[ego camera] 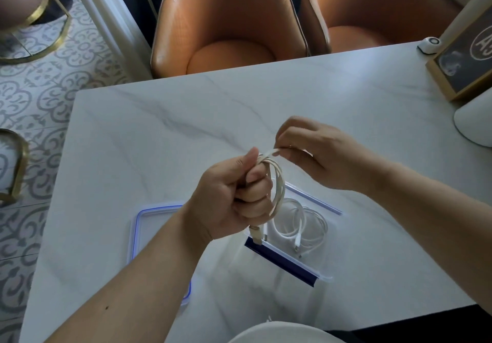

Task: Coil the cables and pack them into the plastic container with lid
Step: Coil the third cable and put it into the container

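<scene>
Cable [277,183], beige, coiled in loops above container [319,204]; left hand [234,199] fisted around coil, right hand [314,153] pinching its free end; white cable [300,223] inside container, lid [149,225] left on table [186,119]

Two bare forearms, no sleeves; hands [234,196] ungloved (small dark mole on the left forearm [107,307]).

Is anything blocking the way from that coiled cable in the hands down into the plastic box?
Nothing visible does. The beige cable, held in the left hand with its end pinched by the right hand, hangs just above the open container. The lid lies off to the left. One white cable already lies inside, with room left.
</scene>
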